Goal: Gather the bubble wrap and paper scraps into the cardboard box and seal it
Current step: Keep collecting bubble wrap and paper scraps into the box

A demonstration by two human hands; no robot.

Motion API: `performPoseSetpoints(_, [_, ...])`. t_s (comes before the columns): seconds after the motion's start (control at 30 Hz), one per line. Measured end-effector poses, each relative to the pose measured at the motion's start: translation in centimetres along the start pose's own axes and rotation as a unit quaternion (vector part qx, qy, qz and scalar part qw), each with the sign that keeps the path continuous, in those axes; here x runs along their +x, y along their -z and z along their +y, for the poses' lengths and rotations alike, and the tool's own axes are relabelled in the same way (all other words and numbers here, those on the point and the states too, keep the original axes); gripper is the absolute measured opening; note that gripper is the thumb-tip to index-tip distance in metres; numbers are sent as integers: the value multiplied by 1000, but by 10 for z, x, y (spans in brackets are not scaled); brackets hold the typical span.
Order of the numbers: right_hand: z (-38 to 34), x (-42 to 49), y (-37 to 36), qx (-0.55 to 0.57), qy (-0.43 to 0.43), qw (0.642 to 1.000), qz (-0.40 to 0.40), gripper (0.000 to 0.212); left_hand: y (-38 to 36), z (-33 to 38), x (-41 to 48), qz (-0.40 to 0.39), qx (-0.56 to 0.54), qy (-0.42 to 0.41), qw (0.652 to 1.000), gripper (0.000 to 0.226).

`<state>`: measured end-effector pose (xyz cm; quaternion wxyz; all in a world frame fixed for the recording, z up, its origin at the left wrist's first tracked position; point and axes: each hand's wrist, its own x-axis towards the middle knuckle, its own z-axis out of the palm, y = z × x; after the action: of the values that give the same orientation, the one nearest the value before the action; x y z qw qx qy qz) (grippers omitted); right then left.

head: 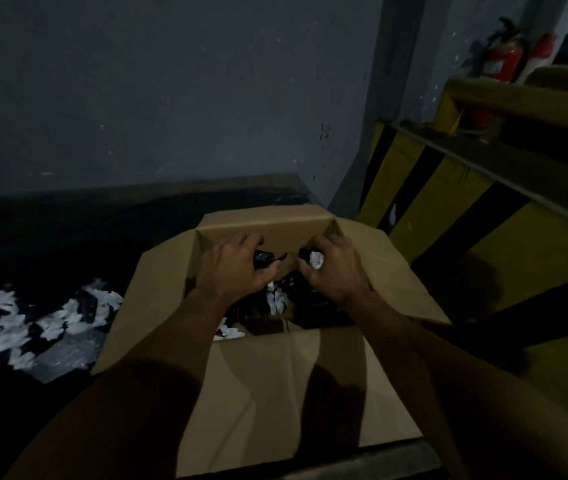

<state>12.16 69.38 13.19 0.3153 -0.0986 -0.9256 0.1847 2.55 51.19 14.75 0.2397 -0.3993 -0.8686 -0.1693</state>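
An open cardboard box (296,382) stands in front of me with its flaps spread outward. Both my hands are over its opening. My left hand (232,268) grips a wad of dark, shiny wrap (264,258). My right hand (332,270) holds more dark wrap together with a white paper scrap (316,259). Inside the box lie dark wrap and white paper scraps (275,299), partly hidden by my forearms. The scene is dim.
A pile of white paper scraps on dark bubble wrap (23,327) lies on the floor left of the box. A grey wall stands behind. A yellow and black striped barrier (448,202) runs on the right, with red fire extinguishers (500,60) beyond it.
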Motion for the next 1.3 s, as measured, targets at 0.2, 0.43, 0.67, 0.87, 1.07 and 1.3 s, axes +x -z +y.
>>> performPoseSetpoints(0.2, [18,26,-37,-30,15,999,-13,23,-48,-28,19,-57,-14,58,997,55])
performPoseSetpoints(0.43, [40,53,-80,-41,5,998,-45,32,-86,-44,35,-111,-6,75,991,56])
performPoseSetpoints(0.67, [54,59,-110,-36,-16,994,-99,38,-109,-60,33,-161,0,96,982,59])
performPoseSetpoints(0.87, [50,58,-115,-99,-34,983,-152,51,-108,-64,29,-192,6,129,973,67])
performPoseSetpoints(1.07, [37,62,-91,-104,-35,982,-154,48,-78,-48,30,-167,11,124,978,58])
performPoseSetpoints(1.3, [14,52,-43,-72,-3,991,-114,45,-20,-26,19,-109,40,118,986,53])
